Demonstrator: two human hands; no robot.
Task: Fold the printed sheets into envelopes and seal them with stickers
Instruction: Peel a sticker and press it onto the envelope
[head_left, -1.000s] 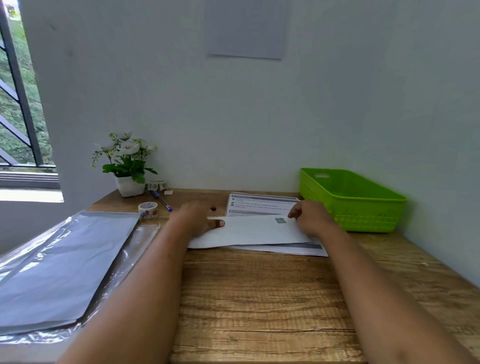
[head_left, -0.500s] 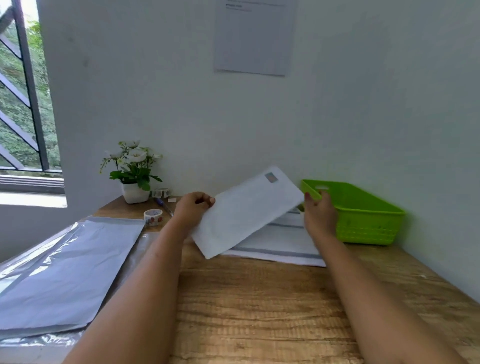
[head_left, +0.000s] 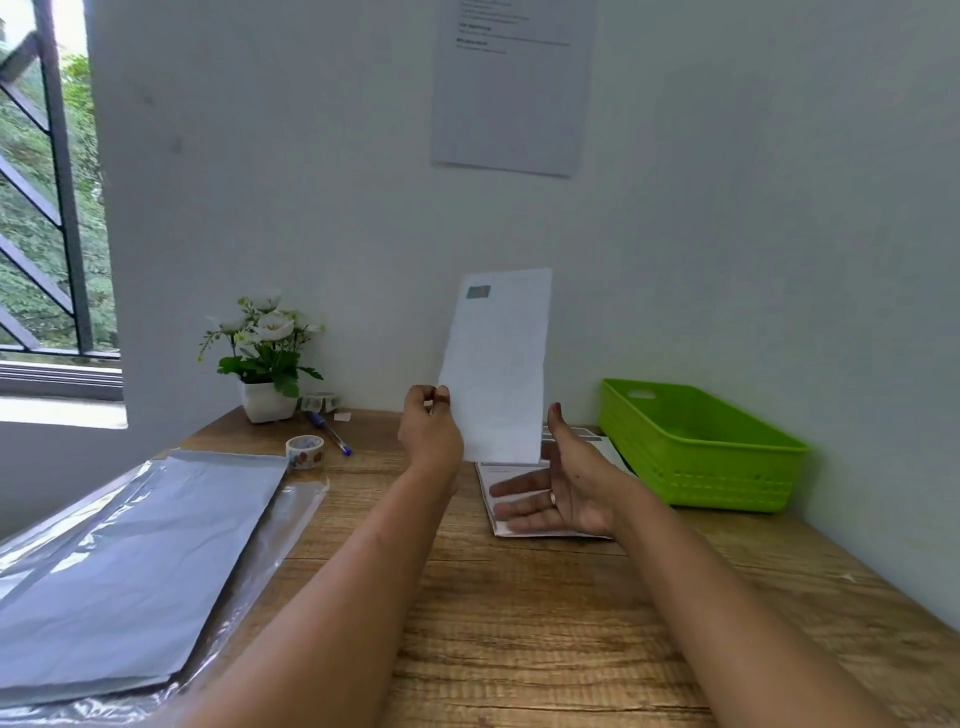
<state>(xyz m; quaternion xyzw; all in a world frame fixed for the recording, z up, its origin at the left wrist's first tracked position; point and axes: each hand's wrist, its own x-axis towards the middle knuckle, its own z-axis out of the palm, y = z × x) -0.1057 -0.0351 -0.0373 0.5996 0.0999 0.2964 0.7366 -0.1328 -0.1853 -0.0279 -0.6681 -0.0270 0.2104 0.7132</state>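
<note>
1. one folded envelope (head_left: 496, 369) stands upright in the air over the tabletop (head_left: 519, 623), with a sticker (head_left: 478, 292) at its top corner and the printed sheets (head_left: 592, 449) lying below.
2. the left hand (head_left: 431, 439) pinches its lower left edge. the right hand (head_left: 566, 493) is spread palm up just under the bottom edge, thumb near the right side; i cannot tell if it touches.
3. it looks light and thin, likely to bend or swing from a single pinch. gripping both long edges low down, clear of the sticker, seems safest.

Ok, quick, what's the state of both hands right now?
Left hand: pinching the folded envelope by its edge, holding it upright.
Right hand: open, fingers straight, holding nothing.
</note>
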